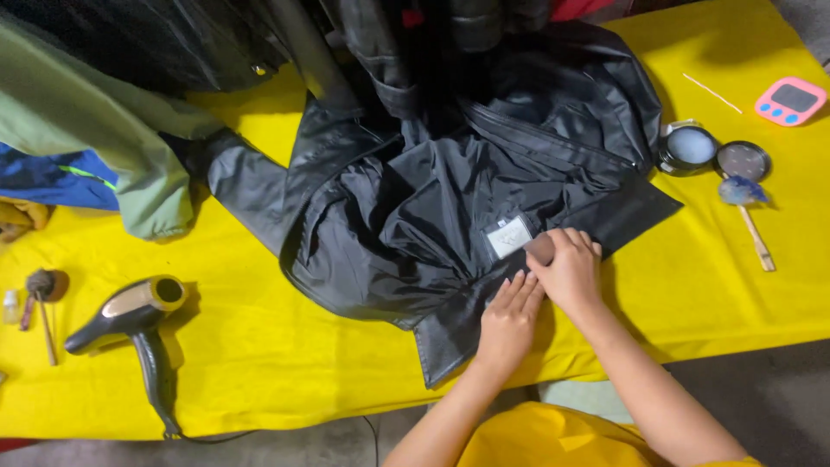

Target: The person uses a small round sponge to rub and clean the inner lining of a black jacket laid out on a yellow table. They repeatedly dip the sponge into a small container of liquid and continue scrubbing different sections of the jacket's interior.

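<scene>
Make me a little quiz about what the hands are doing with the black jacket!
1. True or false: the right hand presses a small brown pad on the black jacket.
2. What does the left hand do? A lies flat on the jacket, B holds the hair dryer, C lifts the pink timer.
3. Fill in: the table cover is coloured ____.

Key: 1 true; 2 A; 3 yellow.
</scene>
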